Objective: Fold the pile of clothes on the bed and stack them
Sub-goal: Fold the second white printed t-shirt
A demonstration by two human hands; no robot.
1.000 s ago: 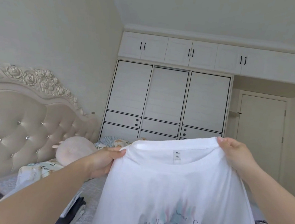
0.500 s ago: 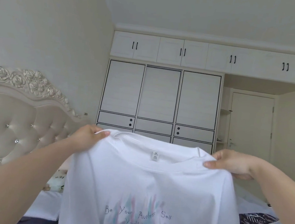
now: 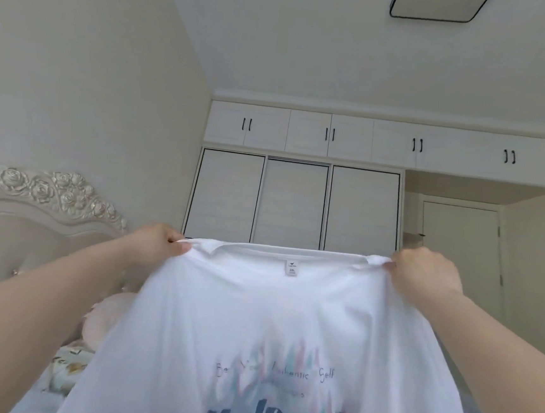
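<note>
While it hangs in the air in front of the person, the white T-shirt (image 3: 273, 331) is stretched flat with its neckline up and its length running straight down, out of sight past the lower edge. Its collar line runs level from side to side. A small tag sits at the middle of the neck, and a print shows through the cloth: thin lettering over pale pink and teal streaks, with heavy dark blue letters below. The left hand (image 3: 154, 245) pinches one shoulder beside the collar; the right hand (image 3: 425, 274) grips the other, fingers curled round the cloth. Behind stand a carved, tufted headboard (image 3: 36, 218) at left and a white wardrobe (image 3: 296, 182).
</note>
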